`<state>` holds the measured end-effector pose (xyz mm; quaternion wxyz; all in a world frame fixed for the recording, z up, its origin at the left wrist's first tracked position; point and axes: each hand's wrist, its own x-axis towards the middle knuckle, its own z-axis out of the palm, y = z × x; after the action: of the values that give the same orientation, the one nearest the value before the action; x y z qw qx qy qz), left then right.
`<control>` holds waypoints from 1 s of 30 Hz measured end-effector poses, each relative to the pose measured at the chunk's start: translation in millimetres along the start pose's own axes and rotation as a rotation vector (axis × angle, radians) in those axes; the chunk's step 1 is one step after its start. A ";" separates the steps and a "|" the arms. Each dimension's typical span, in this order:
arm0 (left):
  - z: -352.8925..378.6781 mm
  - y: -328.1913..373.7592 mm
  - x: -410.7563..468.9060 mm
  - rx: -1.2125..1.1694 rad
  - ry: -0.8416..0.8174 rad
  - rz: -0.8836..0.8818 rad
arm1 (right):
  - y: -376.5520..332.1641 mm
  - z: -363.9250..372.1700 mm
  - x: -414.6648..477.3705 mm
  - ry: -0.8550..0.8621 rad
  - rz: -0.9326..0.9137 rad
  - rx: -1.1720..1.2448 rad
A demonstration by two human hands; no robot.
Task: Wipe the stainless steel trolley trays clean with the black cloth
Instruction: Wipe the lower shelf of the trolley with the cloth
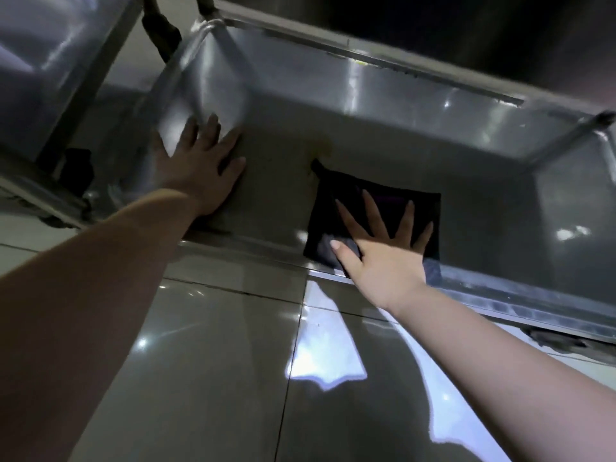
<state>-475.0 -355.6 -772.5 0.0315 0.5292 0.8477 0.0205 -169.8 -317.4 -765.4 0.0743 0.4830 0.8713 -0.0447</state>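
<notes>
Pressing flat black rectangular cloth [388, 205] onto grey stainless steel trolley tray [283, 181] | right hand [386, 261] splayed wide | cloth long axis left-right, corner tail far-left | left hand [203, 171] flat on tray

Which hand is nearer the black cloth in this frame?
Right. The right hand lies flat on the black cloth, fingers spread; the left hand rests on the tray, apart to the cloth's left.

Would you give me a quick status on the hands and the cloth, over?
Right hand flat, fingers spread, pressing black cloth onto tray floor. Left hand open, braced on tray near its left corner. Nothing seen in the cloth's path.
</notes>
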 end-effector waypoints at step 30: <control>6.2 -3.8 -1.9 -0.046 0.045 -0.015 | -52.0 -22.5 119.5 -0.045 -0.031 0.086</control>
<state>-477.1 -358.9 -778.9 0.0250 0.5214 0.8514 0.0517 -278.3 -241.8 -763.6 0.0726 0.4710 0.8741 -0.0941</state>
